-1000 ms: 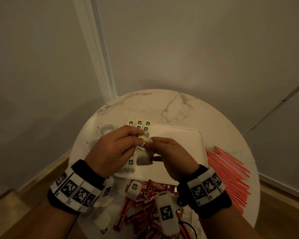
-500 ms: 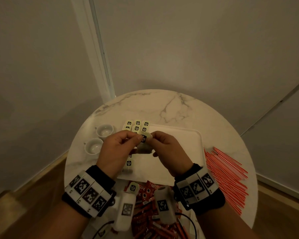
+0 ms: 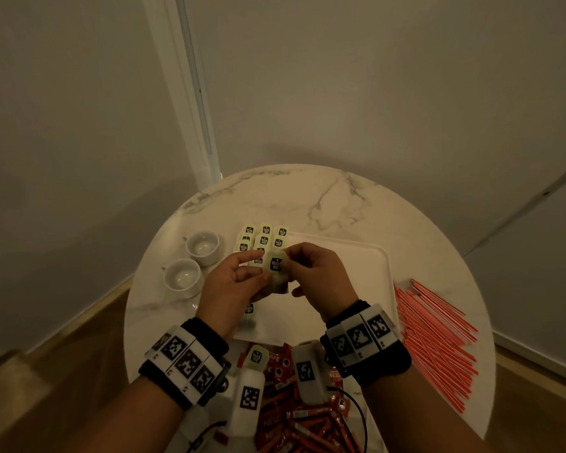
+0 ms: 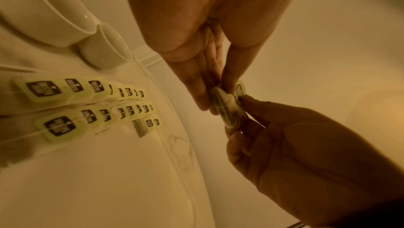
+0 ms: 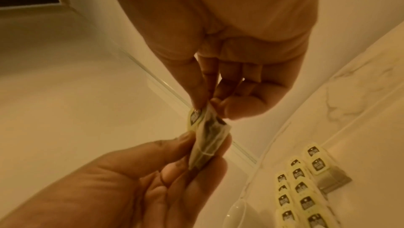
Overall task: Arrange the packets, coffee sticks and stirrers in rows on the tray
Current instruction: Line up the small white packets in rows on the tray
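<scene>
Round marble table (image 3: pixel 307 197) in plain-walled corner, white tray (image 3: pixel 356 282) on it. We hold one tea bag (image 3: pixel 276 273) above tray: left hand (image 3: pixel 232 282) pinching bag body, right hand (image 3: pixel 314 273) pinching its tag end. Tea bags in rows (image 3: pixel 262 238) already fill tray's far-left corner, so we judge packets partly done. Coffee sticks (image 3: pixel 294 416) piled loose at near table edge, red stirrers (image 3: pixel 435 338) heaped right of tray, both not yet arranged. Two white cups (image 3: pixel 193 259) left of tray.
</scene>
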`<state>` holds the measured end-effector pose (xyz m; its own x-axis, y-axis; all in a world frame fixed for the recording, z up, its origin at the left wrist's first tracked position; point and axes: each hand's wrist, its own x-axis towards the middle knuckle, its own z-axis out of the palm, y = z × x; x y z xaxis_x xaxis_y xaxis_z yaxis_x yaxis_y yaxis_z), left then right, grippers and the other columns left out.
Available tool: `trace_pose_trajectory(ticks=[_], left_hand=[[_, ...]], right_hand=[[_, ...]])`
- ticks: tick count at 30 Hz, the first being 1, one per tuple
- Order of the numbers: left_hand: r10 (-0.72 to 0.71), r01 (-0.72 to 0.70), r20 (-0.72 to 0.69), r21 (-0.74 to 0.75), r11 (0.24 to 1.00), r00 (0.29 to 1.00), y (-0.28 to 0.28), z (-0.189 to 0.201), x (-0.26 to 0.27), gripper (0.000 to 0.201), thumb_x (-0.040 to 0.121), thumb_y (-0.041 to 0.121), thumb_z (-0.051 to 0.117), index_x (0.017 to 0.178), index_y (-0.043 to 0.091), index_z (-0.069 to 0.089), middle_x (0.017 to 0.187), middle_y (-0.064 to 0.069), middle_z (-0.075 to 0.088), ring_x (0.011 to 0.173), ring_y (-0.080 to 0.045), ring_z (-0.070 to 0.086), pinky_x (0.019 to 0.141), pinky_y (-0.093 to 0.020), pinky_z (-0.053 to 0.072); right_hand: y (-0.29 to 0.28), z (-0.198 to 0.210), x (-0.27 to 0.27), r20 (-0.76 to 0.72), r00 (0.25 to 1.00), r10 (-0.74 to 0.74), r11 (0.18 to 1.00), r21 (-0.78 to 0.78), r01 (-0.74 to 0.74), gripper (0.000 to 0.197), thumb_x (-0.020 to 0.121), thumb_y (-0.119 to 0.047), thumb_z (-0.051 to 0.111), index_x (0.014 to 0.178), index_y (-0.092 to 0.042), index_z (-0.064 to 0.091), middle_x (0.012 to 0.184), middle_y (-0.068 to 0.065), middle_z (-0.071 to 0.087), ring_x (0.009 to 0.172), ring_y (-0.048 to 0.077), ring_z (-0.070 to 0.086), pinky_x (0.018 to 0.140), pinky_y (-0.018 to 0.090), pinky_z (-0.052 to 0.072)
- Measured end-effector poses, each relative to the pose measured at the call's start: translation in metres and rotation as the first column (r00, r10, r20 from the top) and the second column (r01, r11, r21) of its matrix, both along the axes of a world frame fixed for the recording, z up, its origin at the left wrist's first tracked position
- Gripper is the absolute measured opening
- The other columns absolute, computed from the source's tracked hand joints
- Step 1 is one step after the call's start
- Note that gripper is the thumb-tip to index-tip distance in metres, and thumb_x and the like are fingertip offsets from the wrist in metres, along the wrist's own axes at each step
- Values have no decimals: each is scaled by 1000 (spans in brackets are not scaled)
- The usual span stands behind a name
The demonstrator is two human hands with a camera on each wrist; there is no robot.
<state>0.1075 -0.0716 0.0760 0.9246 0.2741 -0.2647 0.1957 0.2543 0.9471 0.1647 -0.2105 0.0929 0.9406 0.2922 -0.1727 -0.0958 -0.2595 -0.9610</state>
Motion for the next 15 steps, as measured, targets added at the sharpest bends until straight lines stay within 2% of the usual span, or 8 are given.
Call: trace_pose_trajectory(ticks=[3,6,10,13,15], left_hand=[[20,-20,-38,-8,1000,999,2,-9,4,37,85,-7,62,118,10,59,96,-20,72,89,-31,71,71,-31,60],[10,-17,-105,-61,998,994,2,-23,9,39,84,-6,65,119,11,57,99,-22,70,88,-33,71,69,-32,59],[-37,33,-199,-21,999,979,1,-46,16,52,79,0,74,124,13,51,104,-18,69,91,-31,71,65,-29,55],[-19,20,-277,1,1000,961,0,-61,19,50,81,-1,71,123,14,49,106,-15,65,93,-27,68,71,-34,58],[22,-12,-316,36,999,948,3,-70,19,44,83,1,69,122,13,52,105,-13,66,91,-26,66,79,-43,57]], right_hand=[[2,-9,6,-1,1000,9,999,-46,-9,10,90,-7,62,98,-9,69,74,-1,66,58,7,58,49,26,50],[6,-21,13,-27,1000,-13,996,-85,10,11,88,-5,63,92,-15,67,82,3,69,66,16,63,51,29,53],[13,-48,28,-88,996,-2,986,-165,-12,10,85,-6,67,85,-15,65,77,-1,67,65,15,61,49,23,48],[18,-74,42,-169,985,-27,977,-214,-10,12,82,-4,70,80,-15,64,70,-3,62,60,10,56,46,15,41],[21,-90,52,-224,972,-68,972,-234,15,12,81,-1,70,82,-12,64,68,-2,61,57,9,54,44,14,41]])
